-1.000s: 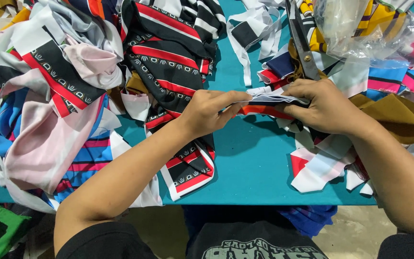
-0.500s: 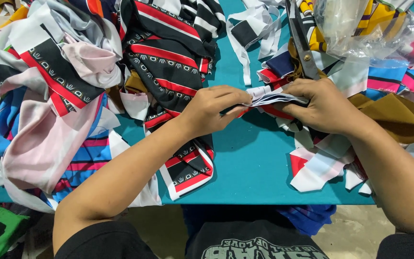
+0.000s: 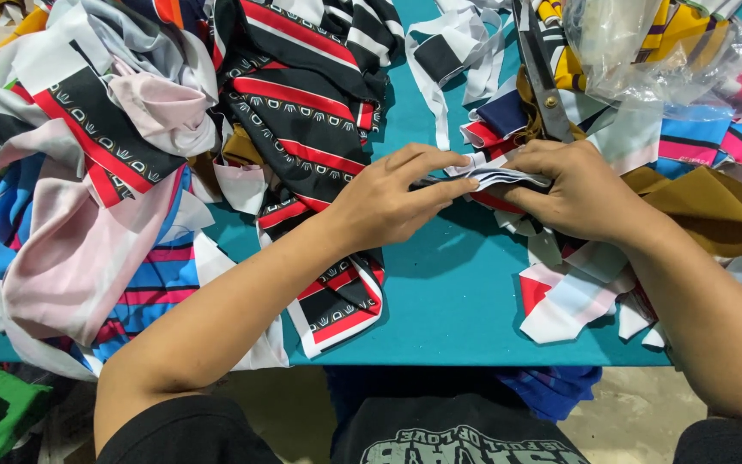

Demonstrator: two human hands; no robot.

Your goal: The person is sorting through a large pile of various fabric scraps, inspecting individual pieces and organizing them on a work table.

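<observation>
Teal tabletop (image 3: 448,301) carries heaps of cut fabric on three sides, with a bare patch in front of me. Both my hands meet over that patch. My left hand (image 3: 388,202) is closed on the near end of a small stack of white fabric strips (image 3: 495,176), thumb underneath and fingers laid flat along the top. My right hand (image 3: 581,193) pinches the same stack from the other end, fingers curled over it. The stack sits just above the tabletop, between the two hands, and is folded flat.

Left of my left forearm lies a black piece with red stripes (image 3: 302,112), partly hanging over the table edge. Further left is a pink-and-blue striped pile (image 3: 88,258). Scissors (image 3: 543,77) rest on the scraps just beyond my right hand. A clear plastic bag (image 3: 646,51) lies at the far right, with brown cloth (image 3: 714,210) beside my right wrist.
</observation>
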